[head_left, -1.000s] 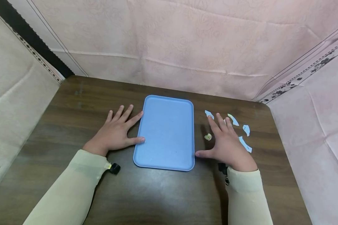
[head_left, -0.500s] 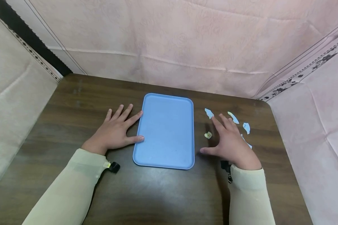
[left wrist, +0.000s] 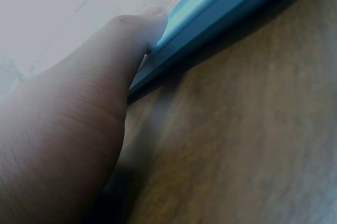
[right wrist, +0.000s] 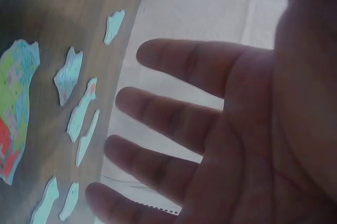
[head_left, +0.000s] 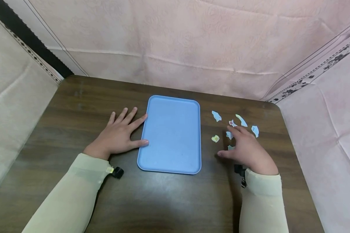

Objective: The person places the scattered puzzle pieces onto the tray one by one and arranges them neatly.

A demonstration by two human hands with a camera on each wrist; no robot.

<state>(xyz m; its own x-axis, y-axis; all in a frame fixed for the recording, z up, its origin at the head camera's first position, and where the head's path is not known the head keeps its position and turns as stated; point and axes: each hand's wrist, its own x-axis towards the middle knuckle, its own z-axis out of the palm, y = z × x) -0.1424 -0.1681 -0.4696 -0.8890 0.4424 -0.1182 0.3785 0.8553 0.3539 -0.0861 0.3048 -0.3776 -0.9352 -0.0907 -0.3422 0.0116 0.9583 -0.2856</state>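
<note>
A light blue tray (head_left: 170, 106) lies in the middle of a dark wooden table (head_left: 75, 106) with nothing on it. My left hand (head_left: 118, 134) rests flat on the table, thumb and forefinger touching the tray's left rim (left wrist: 210, 11). To the right of the tray lie several small torn, printed paper pieces (head_left: 216, 116). My right hand (head_left: 246, 149) hovers over them with straight, spread fingers (right wrist: 174, 119) and holds nothing. Some pieces are hidden under it. In the right wrist view the pieces (right wrist: 68, 74) lie just below the fingertips.
Pink cloth walls (head_left: 192, 45) close in the table at the back and on both sides. The table's right edge (head_left: 291, 149) runs close to the paper pieces. A small yellowish piece (head_left: 215, 138) lies between the tray and my right hand.
My right hand has drawn back to the right and towards me, uncovering more paper pieces. The left hand and the tray have stayed put.
</note>
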